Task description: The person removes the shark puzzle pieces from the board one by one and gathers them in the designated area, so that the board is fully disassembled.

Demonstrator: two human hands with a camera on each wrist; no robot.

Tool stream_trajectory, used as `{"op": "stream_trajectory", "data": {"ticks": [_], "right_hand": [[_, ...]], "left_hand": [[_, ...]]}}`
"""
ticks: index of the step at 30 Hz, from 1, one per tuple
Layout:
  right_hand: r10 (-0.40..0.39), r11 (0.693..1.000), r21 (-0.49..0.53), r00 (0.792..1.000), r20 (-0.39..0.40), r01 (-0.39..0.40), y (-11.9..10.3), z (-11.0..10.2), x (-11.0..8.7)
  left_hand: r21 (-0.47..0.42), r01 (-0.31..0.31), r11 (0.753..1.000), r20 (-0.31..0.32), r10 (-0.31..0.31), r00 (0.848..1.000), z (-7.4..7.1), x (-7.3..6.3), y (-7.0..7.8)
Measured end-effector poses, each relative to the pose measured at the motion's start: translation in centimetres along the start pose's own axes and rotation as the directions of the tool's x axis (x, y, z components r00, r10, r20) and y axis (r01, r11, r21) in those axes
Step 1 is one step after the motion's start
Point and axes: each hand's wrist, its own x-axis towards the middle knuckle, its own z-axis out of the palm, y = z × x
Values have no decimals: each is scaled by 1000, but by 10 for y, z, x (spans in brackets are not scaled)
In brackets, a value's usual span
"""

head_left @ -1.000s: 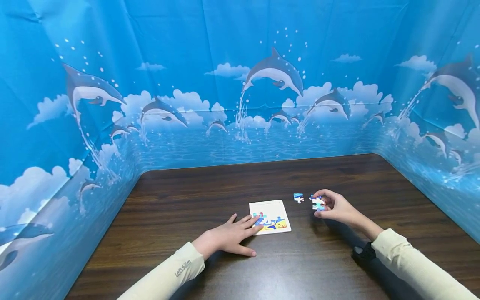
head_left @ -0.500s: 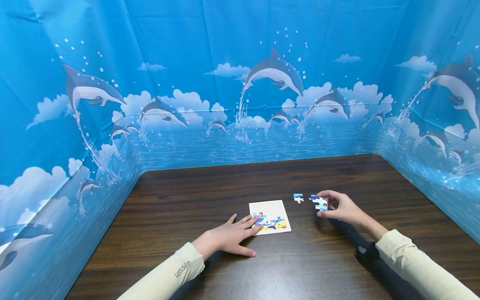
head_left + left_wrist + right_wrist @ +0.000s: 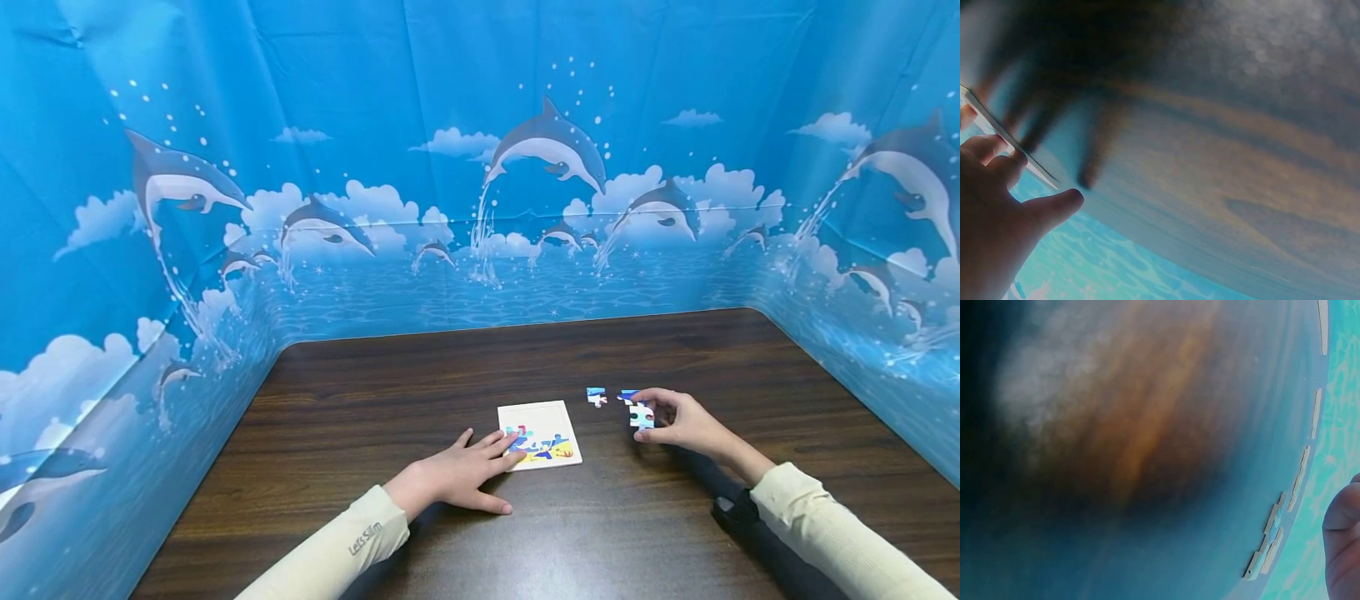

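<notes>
My left hand (image 3: 463, 472) lies with straight, spread fingers on the lower left of a square white puzzle board (image 3: 542, 415). Colourful fitted pieces fill the board's lower part, some under my fingertips. At the right, my right hand (image 3: 688, 429) pinches a white and light-blue jigsaw piece (image 3: 642, 417) between thumb and index finger. Just behind it lies a dark-blue piece (image 3: 627, 396), partly covered. Another blue and white jigsaw piece (image 3: 596, 396) lies between that and the board. The right wrist view shows a cluster of pieces (image 3: 1266, 540) edge-on, near part of my hand (image 3: 1344, 534).
A dark wood-grain table (image 3: 405, 375) carries everything. Blue dolphin-print cloth (image 3: 450, 275) walls it at the back and both sides. A black strap (image 3: 737, 508) shows at my right wrist. Both wrist views are blurred close up.
The white and light-blue piece shifted slightly right, then toward me with my right hand, and separated more from the dark-blue piece. My left hand stays on the board.
</notes>
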Motion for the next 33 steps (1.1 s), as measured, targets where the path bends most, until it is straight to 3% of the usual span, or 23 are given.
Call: {"op": "stream_trajectory", "data": {"ticks": [10, 24, 33], "right_hand": [[49, 996, -80, 994, 98, -42, 5, -2, 2], [143, 978, -172, 979, 148, -117, 7, 0, 8], [125, 976, -197, 977, 174, -90, 4, 2, 10]], "left_hand": [[-17, 3, 1000, 8, -2, 1000, -2, -2, 1], [-19, 0, 1000, 4, 0, 1000, -1, -2, 1], [-12, 1, 1000, -1, -1, 1000, -1, -2, 2]]}}
